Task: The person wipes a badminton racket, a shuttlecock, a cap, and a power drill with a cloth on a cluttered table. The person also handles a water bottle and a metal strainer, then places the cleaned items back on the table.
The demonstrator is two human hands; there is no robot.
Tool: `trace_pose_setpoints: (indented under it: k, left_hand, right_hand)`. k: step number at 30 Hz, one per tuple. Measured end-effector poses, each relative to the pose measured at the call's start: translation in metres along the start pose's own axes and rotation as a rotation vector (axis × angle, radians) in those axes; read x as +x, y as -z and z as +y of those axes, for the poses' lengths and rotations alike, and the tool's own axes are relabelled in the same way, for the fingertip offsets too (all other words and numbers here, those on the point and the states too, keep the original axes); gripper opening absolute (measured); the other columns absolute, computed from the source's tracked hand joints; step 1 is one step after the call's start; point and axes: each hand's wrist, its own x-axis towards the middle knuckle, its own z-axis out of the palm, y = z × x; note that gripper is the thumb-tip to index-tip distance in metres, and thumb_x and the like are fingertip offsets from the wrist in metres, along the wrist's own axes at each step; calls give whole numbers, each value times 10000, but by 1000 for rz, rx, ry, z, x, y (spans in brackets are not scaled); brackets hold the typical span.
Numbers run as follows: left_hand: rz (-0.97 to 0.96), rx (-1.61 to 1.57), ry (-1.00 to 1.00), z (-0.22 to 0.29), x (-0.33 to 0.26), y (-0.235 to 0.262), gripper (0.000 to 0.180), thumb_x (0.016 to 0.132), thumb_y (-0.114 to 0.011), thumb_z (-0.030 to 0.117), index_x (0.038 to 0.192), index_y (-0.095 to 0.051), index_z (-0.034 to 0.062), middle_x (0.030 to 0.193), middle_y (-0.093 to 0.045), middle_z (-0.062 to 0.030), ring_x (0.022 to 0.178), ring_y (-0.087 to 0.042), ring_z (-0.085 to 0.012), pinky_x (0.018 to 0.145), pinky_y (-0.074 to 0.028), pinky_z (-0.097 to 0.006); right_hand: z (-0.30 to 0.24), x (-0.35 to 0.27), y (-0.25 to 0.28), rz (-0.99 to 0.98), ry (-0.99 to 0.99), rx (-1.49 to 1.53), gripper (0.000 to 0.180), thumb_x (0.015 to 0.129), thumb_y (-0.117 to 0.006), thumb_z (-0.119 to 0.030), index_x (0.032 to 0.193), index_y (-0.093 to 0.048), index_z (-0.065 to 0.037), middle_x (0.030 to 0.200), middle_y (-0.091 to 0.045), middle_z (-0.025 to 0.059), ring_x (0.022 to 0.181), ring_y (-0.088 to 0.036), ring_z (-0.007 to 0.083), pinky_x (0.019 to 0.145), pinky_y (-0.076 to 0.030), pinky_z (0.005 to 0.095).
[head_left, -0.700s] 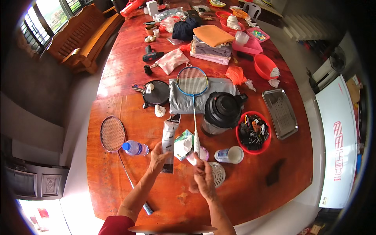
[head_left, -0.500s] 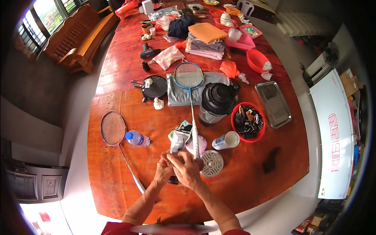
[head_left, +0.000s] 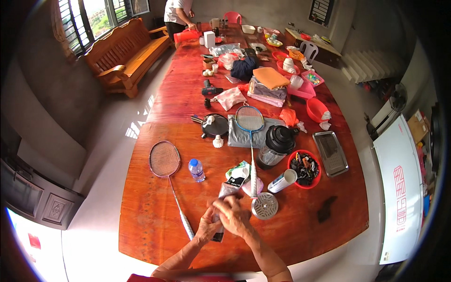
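A long, clear plastic packet (head_left: pixel 229 189) with a dark end runs under and between my hands near the table's front edge. My left hand (head_left: pixel 207 226) is closed around its lower part. Bent over the packet from the right, my right hand (head_left: pixel 233 217) has its fingers drawn together against the left; its fingertips are blurred, and what they pinch is hidden. Just beyond lies a green and white pouch (head_left: pixel 238 171). A blue badminton racket (head_left: pixel 250 118) points its white grip toward my right hand, beside a round metal drain cover (head_left: pixel 265 206). Another racket (head_left: pixel 165 159) rests at left.
A water bottle (head_left: pixel 197 171) stands left of the hands. To the right are a white tube (head_left: pixel 283 181), a dark-lidded jug (head_left: pixel 275 148), a red bowl of small parts (head_left: pixel 318 176) and a metal tray (head_left: pixel 330 155). Another person (head_left: pixel 177 16) stands at the far end.
The view has tilted up and swung left, bringing the far person into sight. My hands remain together at the packet, and the right fingers have shifted over it.
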Motion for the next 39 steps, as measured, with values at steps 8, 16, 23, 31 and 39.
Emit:
trace_pose_setpoints:
  k: [8, 16, 23, 31, 39]
  left_hand:
    - [-49, -145, -3, 37, -53, 3, 736, 797, -600, -85, 1431, -311, 156, 1216, -553, -32, 1051, -567, -156, 906, -482, -327]
    - [-153, -613, -49, 68, -74, 22, 582, 931, -406, 510, 1372, -336, 137, 1256, -526, -111, 1149, -511, -289, 963, -417, -449]
    - [-40, -553, 163, 54, -93, 44, 609, 928, -409, 522, 1273, -444, 22, 1100, -595, -123, 976, -594, -275, 890, -469, -425]
    - [-34, -399, 61, 56, -116, 14, 451, 951, -440, 436, 1282, -430, 131, 1082, -570, -16, 925, -570, -139, 788, -476, -316]
    - [-19, -750, 118, 70, -90, 33, 558, 916, -446, 538, 1258, -477, 98, 1177, -563, -98, 966, -609, -263, 849, -499, -398]
  right_hand:
    - [-33, 11, 7, 267, -59, 84, 360, 789, -638, -49, 1140, -600, -121, 1013, -530, 100, 893, -575, 292, 725, -488, 389]
    - [-93, -61, -24, -2, 162, -70, 276, 764, -636, -89, 1034, -609, -144, 997, -536, 69, 866, -561, 296, 691, -492, 423]
    - [-104, -101, -21, -150, 72, 332, 296, 800, -638, -86, 1092, -613, -127, 1018, -552, 104, 931, -586, 308, 744, -513, 384]
    - [-118, 1, 8, 296, 169, -23, 386, 756, -642, -38, 1134, -589, -91, 1106, -555, 92, 938, -550, 318, 780, -479, 392]
    - [-122, -74, -26, 66, 239, -158, 377, 699, -659, -92, 1069, -591, -113, 1123, -531, 18, 857, -540, 241, 702, -483, 388]
